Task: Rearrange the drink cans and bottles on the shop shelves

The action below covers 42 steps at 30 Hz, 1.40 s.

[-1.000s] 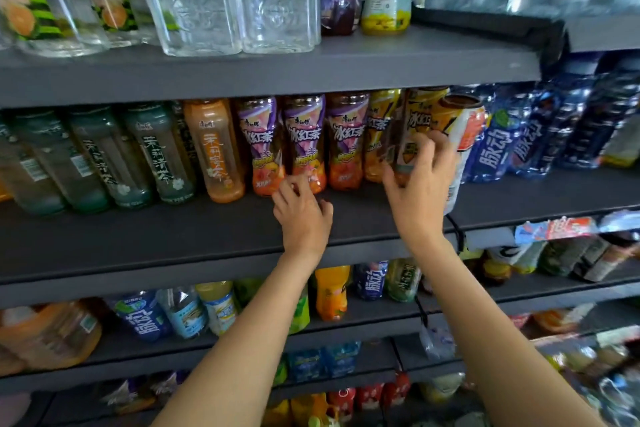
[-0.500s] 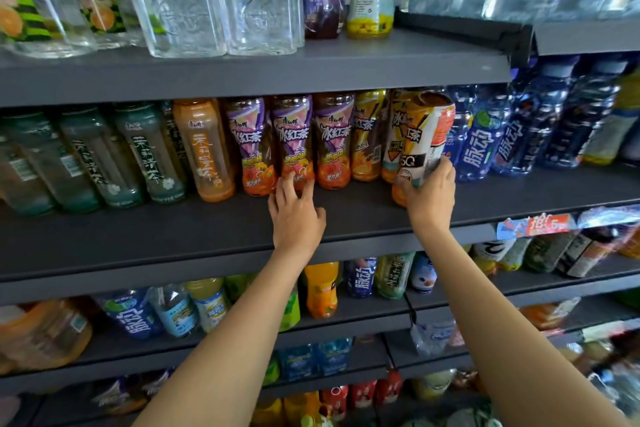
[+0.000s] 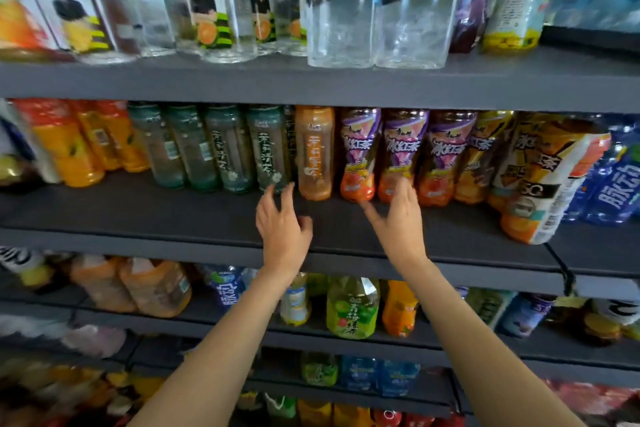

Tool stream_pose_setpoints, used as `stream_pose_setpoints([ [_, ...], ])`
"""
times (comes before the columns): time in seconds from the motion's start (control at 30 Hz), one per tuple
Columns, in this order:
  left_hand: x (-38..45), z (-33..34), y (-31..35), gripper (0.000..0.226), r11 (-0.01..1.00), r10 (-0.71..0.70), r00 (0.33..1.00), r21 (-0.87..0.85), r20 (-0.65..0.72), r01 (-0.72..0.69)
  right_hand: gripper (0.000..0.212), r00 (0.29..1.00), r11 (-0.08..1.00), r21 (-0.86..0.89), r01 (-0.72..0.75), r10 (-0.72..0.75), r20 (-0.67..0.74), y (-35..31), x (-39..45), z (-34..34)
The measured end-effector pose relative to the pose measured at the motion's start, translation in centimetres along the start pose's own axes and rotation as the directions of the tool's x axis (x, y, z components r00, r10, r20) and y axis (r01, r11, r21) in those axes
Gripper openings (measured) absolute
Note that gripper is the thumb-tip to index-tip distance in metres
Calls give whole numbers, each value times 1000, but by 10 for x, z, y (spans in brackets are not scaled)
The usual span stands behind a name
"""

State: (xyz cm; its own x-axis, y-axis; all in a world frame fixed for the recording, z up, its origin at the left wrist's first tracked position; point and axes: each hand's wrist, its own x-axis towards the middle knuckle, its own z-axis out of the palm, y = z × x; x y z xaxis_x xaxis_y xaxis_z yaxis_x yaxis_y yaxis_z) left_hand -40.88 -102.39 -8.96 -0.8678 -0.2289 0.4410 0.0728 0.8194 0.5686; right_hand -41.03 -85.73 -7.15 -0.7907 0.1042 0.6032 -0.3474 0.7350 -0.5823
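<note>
I see the drink bottles [image 3: 360,156] standing in a row across the middle of the frame on the dark shelf [image 3: 138,211]. My left hand [image 3: 282,222] hovers at centre, fingers loosely spread, holding nothing. My right hand [image 3: 398,215] reaches beside it, fingers wide, tips near a purple-labelled bottle [image 3: 401,156].

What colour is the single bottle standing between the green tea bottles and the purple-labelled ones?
Translucent orange bottle with white characters, clearest in the head view.

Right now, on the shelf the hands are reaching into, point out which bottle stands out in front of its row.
The large yellow-and-white iced tea bottle at the right: it stands forward near the shelf edge, while the purple-labelled bottles sit further back.
</note>
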Motion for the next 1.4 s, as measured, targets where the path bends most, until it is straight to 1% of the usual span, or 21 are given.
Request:
stream_pose_setpoints([
  [0.07, 7, -17, -26, 58, 999, -23, 1000, 38, 22, 22, 60, 996, 1000, 19, -19, 17, 84, -12, 5, 26],
  [0.13, 18, -34, -51, 59, 999, -17, 998, 51, 63, 14, 69, 989, 998, 49, -48, 41, 143, -31, 15, 53],
  [0.2, 28, -47, -72, 62, 999, 3, 989, 50, 148, -10, 78, 983, 990, 74, -117, 105, 150, -47, 28, 77],
  [0.23, 33, -51, -79, 63, 998, 16, 981, 50, 194, -26, 82, 976, 984, 48, -174, 166, 138, -54, 34, 87],
  [0.27, 37, -54, -85, 64, 998, 33, 973, 48, 231, -45, 84, 966, 972, 4, -235, 233, 108, -58, 40, 95],
  [0.33, 44, -57, -96, 64, 992, 83, 962, 69, 259, -104, 79, 941, 939, -59, -338, 339, 15, -64, 48, 108],
  [0.4, 53, -59, -107, 63, 985, 114, 968, 103, 224, -140, 70, 918, 917, -56, -394, 389, -80, -67, 48, 116],
  [0.5, 64, -59, -119, 59, 996, 89, 988, 19, 130, -92, 69, 865, 889, 1, -457, 445, -234, -69, 37, 121],
  [0.57, 66, -58, -121, 58, 997, 59, 989, -55, 136, -52, 72, 820, 873, 30, -487, 469, -329, -72, 26, 119],
  [0.63, 65, -58, -121, 59, 995, 63, 983, -84, 172, -49, 71, 803, 867, 15, -499, 468, -370, -73, 18, 116],
  [0.73, 67, -57, -123, 65, 991, 106, 966, -103, 235, -84, 72, 836, 882, -54, -469, 423, -348, -76, 12, 113],
  [0.83, 70, -58, -124, 67, 985, 112, 955, -156, 275, -71, 70, 840, 876, -69, -478, 434, -325, -82, 14, 118],
  [1.0, 70, -59, -126, 65, 975, 124, 952, -211, 279, -65, 67, 838, 852, -92, -515, 477, -265, -90, 30, 131],
  [1.17, 70, -59, -127, 63, 967, 132, 960, -244, 249, -70, 68, 784, 797, -103, -595, 548, -291, -90, 42, 144],
  [1.23, 69, -58, -126, 63, 969, 135, 961, -233, 240, -78, 68, 796, 808, -78, -583, 550, -251, -91, 39, 141],
  [1.3, 67, -56, -126, 62, 973, 126, 963, -221, 239, -72, 64, 807, 829, 8, -559, 546, -223, -98, 30, 130],
  [1.33, 67, -55, -125, 62, 975, 123, 964, -211, 238, -72, 60, 813, 843, 60, -535, 533, -237, -104, 20, 124],
  [1.4, 66, -56, -122, 58, 976, 130, 967, -201, 219, -85, 47, 829, 891, 138, -433, 454, -327, -115, -11, 110],
])
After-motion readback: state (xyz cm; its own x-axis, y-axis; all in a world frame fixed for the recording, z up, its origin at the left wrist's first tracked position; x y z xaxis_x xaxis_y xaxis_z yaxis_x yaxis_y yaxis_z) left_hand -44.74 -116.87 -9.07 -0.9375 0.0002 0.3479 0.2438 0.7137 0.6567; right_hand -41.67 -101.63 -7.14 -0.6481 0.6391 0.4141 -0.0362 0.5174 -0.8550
